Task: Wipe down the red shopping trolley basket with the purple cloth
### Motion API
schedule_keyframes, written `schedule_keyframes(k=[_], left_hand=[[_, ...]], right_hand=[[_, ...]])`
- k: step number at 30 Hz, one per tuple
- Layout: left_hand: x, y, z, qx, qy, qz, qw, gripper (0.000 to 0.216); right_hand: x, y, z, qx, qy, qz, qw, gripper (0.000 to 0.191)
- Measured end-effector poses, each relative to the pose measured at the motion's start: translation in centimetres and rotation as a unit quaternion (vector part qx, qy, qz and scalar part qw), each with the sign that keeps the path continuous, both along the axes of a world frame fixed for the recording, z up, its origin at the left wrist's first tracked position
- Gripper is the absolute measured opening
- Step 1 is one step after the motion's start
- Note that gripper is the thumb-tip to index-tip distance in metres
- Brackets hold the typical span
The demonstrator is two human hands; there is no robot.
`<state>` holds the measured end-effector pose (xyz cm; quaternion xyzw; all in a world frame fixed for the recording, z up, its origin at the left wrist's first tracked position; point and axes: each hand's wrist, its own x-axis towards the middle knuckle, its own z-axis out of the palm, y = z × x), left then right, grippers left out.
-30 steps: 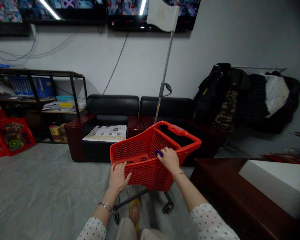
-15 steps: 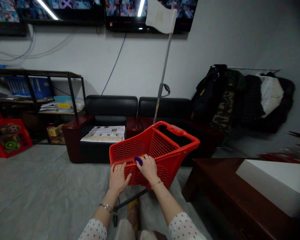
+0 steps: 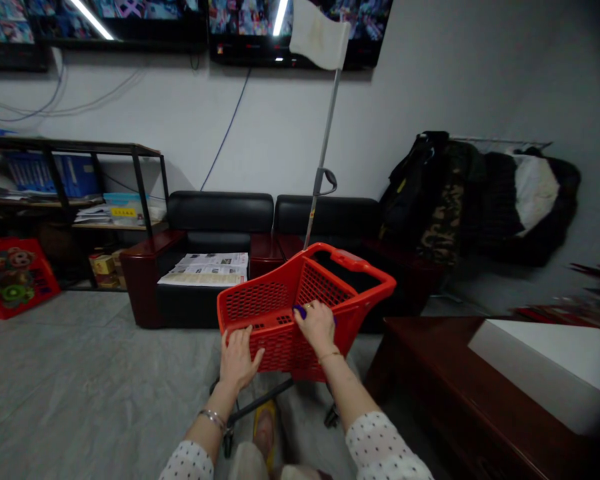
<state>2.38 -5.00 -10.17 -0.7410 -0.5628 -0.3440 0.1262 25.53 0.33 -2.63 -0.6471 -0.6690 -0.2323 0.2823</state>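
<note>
At red basket (image 3: 300,353) — hands (image 3: 237,359), purple item (image 3: 299,311)

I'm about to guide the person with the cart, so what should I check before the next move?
1. Left hand on the rim of the red cart: ok.
2. Right hand holding the purple item: ok.
3. Purple item pressed against the cart: cannot tell, mostly covered by the hand.
4. Wheels locked: cannot tell.
5. Yellow shoe apart from visible wheels: ok.
</note>
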Motion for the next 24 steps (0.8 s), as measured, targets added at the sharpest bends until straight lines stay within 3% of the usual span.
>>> schedule_keyframes(k=[3, 5, 7, 11, 14, 17, 21, 24], left_hand=[[-0.3, 0.0, 0.1, 0.000, 0.003, 0.000, 1.000, 0.051], [-0.6, -0.1, 0.4, 0.000, 0.010, -0.002, 1.000, 0.049], [-0.8, -0.3, 0.7, -0.003, 0.017, -0.002, 1.000, 0.049], [-0.7, -0.5, 0.7, -0.001, 0.017, 0.000, 1.000, 0.048], [-0.1, -0.5, 0.4, 0.005, 0.011, 0.005, 1.000, 0.050], [0.4, -0.3, 0.2, 0.002, 0.009, 0.016, 1.000, 0.051], [0.3, -0.2, 0.2, -0.002, 0.011, 0.018, 1.000, 0.050], [-0.2, -0.3, 0.4, -0.005, 0.019, 0.008, 1.000, 0.050]], right_hand=[[-4.5, -1.5, -1.5, -0.008, 0.005, 0.070, 0.998, 0.029], [-4.2, -1.7, -1.3, -0.022, -0.013, 0.107, 0.994, 0.026], [-1.2, -1.1, -0.3, -0.040, -0.040, 0.108, 0.993, 0.025], [7.7, 1.2, 2.7, -0.028, -0.045, 0.000, 0.999, 0.027], [9.8, 1.9, 3.3, 0.003, -0.025, -0.051, 0.998, 0.028], [5.5, 1.1, 1.7, 0.025, -0.007, -0.059, 0.998, 0.031], [-3.4, -0.8, -1.7, 0.018, 0.011, 0.034, 0.999, 0.030], [-5.2, -1.3, -2.2, -0.009, 0.000, 0.100, 0.995, 0.026]])
